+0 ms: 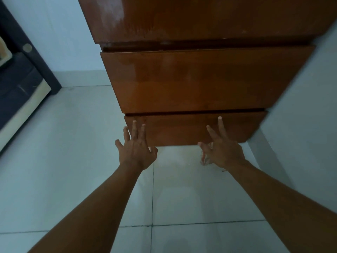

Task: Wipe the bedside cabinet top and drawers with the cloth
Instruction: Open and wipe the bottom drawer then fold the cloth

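Observation:
I look down the front of a glossy brown wooden bedside cabinet. Its top (200,19) fills the upper edge of the view. Below it are the upper drawer front (200,79), slightly ajar with a dark gap above it, and the lower drawer front (182,130). My left hand (135,152) rests with spread fingers on the lower drawer's left end and holds nothing. My right hand (224,152) has two fingers stretched flat on the same drawer front, further right. A small pale cloth (205,157) with reddish marks is bunched under its palm and thumb, mostly hidden.
A dark bed frame with a pale side panel (21,70) stands at the left. A pale wall (300,106) runs close along the cabinet's right side. Light floor tiles (73,161) spread between the bed and the cabinet and under my arms.

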The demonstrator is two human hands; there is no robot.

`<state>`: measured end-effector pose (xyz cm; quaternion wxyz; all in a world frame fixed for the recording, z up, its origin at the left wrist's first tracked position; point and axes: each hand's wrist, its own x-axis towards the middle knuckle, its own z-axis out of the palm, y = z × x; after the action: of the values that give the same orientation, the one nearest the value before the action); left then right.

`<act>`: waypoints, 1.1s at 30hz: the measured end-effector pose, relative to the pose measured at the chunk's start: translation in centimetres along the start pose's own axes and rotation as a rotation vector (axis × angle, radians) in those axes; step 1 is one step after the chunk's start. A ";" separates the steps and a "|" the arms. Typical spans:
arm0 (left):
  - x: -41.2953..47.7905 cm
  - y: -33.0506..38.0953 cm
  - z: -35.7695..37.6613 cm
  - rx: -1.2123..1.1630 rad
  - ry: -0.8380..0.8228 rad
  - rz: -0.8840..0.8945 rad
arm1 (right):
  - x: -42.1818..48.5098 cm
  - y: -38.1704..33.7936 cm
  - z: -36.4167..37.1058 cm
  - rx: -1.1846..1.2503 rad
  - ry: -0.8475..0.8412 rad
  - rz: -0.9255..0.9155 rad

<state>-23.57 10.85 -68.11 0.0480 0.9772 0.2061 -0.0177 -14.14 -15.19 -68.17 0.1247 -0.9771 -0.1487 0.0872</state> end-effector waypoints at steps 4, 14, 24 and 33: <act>-2.8 1.0 -3.1 -0.080 -0.099 0.127 | -2.5 -2.7 -5.0 0.328 -0.176 0.160; -9.1 5.9 -30.7 -0.793 -0.661 0.368 | -11.3 -11.0 -33.7 0.974 -1.019 0.295; -14.1 5.4 -60.9 -0.739 -0.617 0.266 | -19.6 -19.6 -62.8 0.863 -0.793 0.262; -13.4 8.8 -76.4 -0.903 -0.553 0.355 | -20.9 -23.0 -74.3 0.935 -0.478 0.178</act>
<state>-31.13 5.15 9.38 0.5165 0.8383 0.0054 -0.1747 -24.55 -16.61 11.69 0.5017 -0.7790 -0.0348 0.3745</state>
